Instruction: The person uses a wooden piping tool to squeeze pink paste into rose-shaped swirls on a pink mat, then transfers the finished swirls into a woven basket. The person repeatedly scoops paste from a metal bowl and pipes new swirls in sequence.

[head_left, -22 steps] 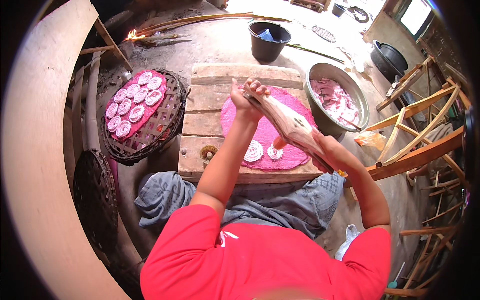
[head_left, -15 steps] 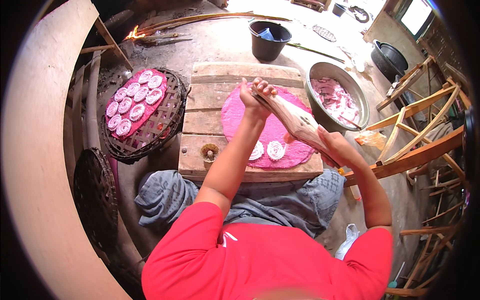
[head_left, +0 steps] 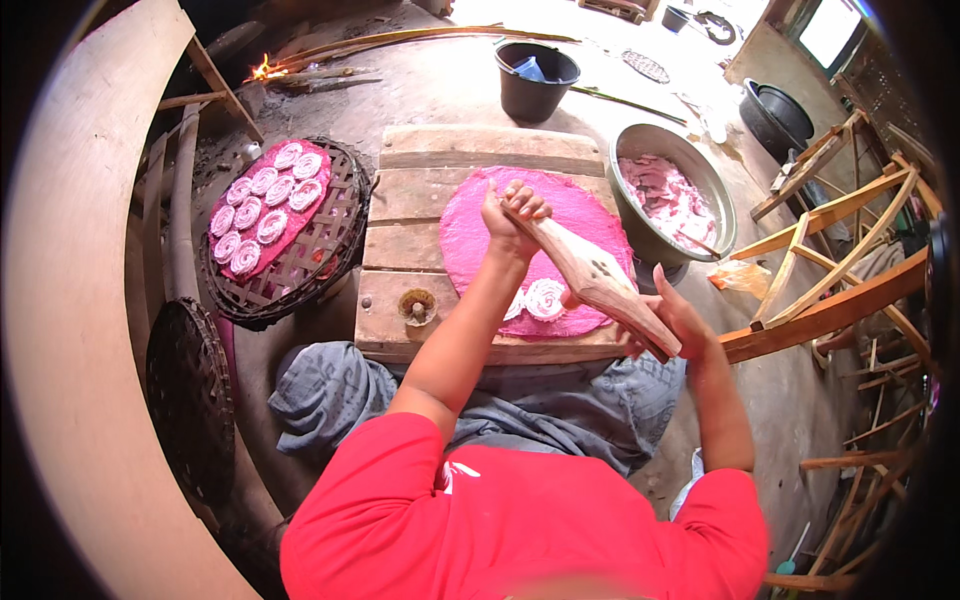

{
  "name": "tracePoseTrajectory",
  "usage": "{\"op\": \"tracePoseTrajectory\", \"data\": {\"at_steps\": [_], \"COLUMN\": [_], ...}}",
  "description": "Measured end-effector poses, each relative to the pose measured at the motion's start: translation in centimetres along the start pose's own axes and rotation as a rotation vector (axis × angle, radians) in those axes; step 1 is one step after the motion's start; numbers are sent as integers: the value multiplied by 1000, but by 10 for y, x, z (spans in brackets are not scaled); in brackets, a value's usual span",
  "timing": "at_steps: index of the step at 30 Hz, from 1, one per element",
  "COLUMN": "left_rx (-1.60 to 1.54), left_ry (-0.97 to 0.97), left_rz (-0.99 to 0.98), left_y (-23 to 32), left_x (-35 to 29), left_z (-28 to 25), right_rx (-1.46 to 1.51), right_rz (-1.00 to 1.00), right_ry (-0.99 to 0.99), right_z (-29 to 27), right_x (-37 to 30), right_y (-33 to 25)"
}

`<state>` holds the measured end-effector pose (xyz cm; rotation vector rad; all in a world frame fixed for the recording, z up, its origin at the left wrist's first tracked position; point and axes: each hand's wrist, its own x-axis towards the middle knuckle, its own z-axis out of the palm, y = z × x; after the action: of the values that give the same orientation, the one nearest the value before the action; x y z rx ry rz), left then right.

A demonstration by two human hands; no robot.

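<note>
A long, carved wooden tool (head_left: 590,262) slants over a round pink cloth (head_left: 480,225) spread on a slatted wooden board (head_left: 400,185). My left hand (head_left: 515,212) is closed around its upper end. At the lower end, my right hand (head_left: 678,315) has its thumb raised and its fingers around the underside, partly hidden by the wood. Beneath the tool, a white coiled swirl (head_left: 545,299) lies on the cloth, with another swirl beside it partly covered by my left forearm. A small brown knobbed object (head_left: 416,306) sits on the board left of that arm.
To the left, a round woven basket tray (head_left: 340,235) bears a pink cloth with several swirls. A large basin (head_left: 727,185) of pink dough stands at right. Beyond the board is a black bucket (head_left: 535,95). Wooden frames (head_left: 840,215) crowd the right; a fire (head_left: 268,69) burns far left.
My right hand has loosened, its thumb lifting off the tool and its fingers shifting down the lower end. That end has dropped slightly; my left hand keeps its grip.
</note>
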<state>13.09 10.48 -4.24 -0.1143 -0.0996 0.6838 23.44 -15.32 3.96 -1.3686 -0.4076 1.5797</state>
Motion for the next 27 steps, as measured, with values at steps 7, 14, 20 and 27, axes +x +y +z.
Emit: {"op": "tracePoseTrajectory", "data": {"at_steps": [7, 14, 20, 27], "left_rx": [-188, -246, -220, -46], "left_ry": [-24, -173, -251, -306], "left_rz": [-30, -36, -44, 12], "left_y": [9, 14, 20, 31], "left_x": [-7, -9, -16, -26], "left_z": [1, 33, 53, 66], "right_rx": [236, -23, -824, -718], "right_rz": [-236, -199, -432, -489], "right_ry": [-133, -83, 295, 124], "right_z": [6, 1, 10, 17], "right_x": [55, 61, 78, 101], "right_y": [59, 68, 64, 70]}}
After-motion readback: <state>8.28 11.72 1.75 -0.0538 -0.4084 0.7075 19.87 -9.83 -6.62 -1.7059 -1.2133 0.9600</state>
